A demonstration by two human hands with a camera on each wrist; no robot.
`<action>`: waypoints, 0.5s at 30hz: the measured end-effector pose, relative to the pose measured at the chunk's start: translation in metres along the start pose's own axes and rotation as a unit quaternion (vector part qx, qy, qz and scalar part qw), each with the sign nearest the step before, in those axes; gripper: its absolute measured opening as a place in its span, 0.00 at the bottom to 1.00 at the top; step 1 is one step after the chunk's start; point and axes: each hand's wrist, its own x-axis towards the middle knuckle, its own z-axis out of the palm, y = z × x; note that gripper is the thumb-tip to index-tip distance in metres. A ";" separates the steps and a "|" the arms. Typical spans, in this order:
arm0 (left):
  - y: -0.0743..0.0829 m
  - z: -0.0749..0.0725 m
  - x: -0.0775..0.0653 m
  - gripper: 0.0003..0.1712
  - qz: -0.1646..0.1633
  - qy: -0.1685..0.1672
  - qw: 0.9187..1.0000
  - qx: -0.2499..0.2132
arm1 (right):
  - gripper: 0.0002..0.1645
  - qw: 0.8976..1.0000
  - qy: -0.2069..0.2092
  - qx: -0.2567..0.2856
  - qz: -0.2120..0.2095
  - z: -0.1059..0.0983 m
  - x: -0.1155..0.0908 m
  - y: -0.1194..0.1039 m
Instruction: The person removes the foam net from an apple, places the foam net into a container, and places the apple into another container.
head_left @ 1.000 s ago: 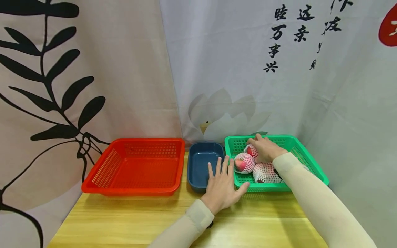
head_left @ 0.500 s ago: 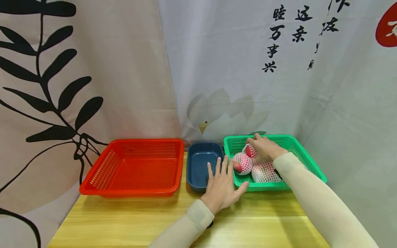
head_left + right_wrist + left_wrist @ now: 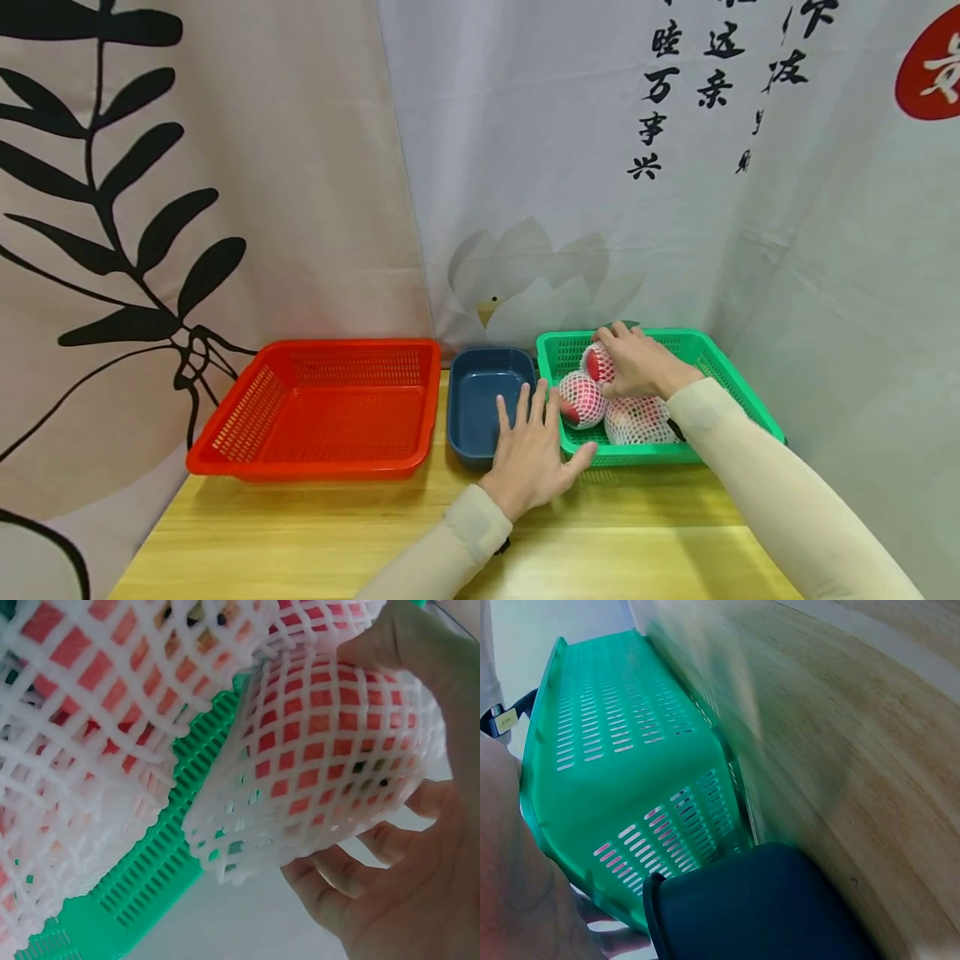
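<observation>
My right hand (image 3: 643, 363) reaches into the green basket (image 3: 738, 379) at the right. In the right wrist view, its thumb and fingers curl round an apple (image 3: 330, 742) in a white foam net. More net-wrapped apples (image 3: 581, 400) lie close by in the basket, partly hidden by that hand and sleeve. My left hand (image 3: 528, 462) has its fingers spread, between the dark blue bin (image 3: 486, 387) and the green basket's near left corner. In the left wrist view, its palm and fingers lie beside the basket's outer wall, holding nothing.
A red slotted basket (image 3: 360, 417) stands left of the blue bin. All three containers sit in a row on the wooden table (image 3: 330, 533). A printed curtain (image 3: 322, 167) hangs close behind them, and its pale cloth also borders the right side.
The head view has shifted slightly, so the containers sit a little further left in it. The right hand keeps its grip in the green basket, and the left hand has hardly moved.
</observation>
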 end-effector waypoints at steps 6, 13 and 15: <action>0.000 -0.001 0.000 0.64 0.004 0.006 1.000 -0.002 | 0.53 1.000 0.024 0.003 -0.010 -0.004 -0.005 -0.001; -0.001 -0.001 -0.001 0.63 0.005 0.006 1.000 -0.002 | 0.51 0.998 0.035 0.041 -0.011 -0.009 -0.014 -0.002; -0.001 -0.002 -0.001 0.63 0.005 0.007 1.000 -0.003 | 0.50 0.998 0.038 0.048 -0.013 -0.010 -0.016 -0.003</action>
